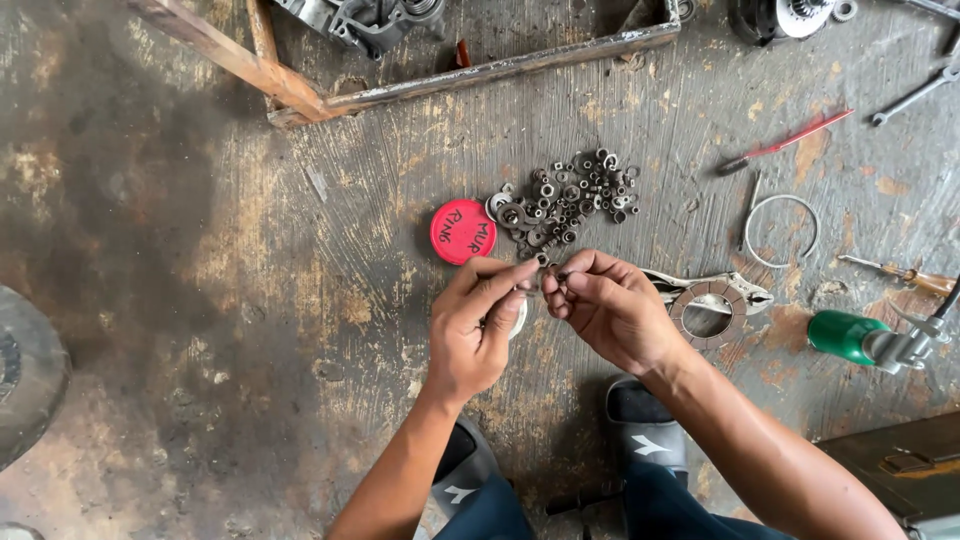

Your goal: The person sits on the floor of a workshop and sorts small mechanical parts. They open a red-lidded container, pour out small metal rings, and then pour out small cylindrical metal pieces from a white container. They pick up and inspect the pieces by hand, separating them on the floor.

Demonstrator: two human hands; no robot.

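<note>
- Left hand point(478, 330): thumb and forefinger pinched narrow on a small metal part point(537, 277), too small to identify. Other fingers curled over a pale round object point(519, 318), mostly hidden under the palm.
- Right hand point(605, 305): fingertips pinched on the same small part from the other side. Both hands meet at that point, fingertips touching or nearly so.
- The part sits just above the concrete floor point(250, 330), between both hands, just below the hardware pile.
- Pile of nuts and washers point(565, 200) lies loose on the floor, directly beyond the hands.
- Red round lid point(463, 231) lies flat just left of the pile, touching its edge or nearly.
- Flat ring-shaped friction disc point(708, 315) lies right of the right hand, overlapping a pair of pliers point(715, 290) whose near end is hidden by the hand.
- Large wire snap ring point(782, 230) further right, apart from the disc.
- Red-handled screwdriver point(785, 145) above the ring, lying diagonal.
- Wooden-handled screwdriver point(905, 273) near the right edge.
- Green-bodied tool point(850, 335) at right, metal fitting on its end.
- Spanner point(915, 97) at top right.
- Rusty metal frame point(480, 70) across the top, engine parts point(365, 18) inside it.
- Two grey sandals point(645, 430) at bottom, below the hands.
- Dark round object point(25, 370) at left edge, cut off by the frame.
</note>
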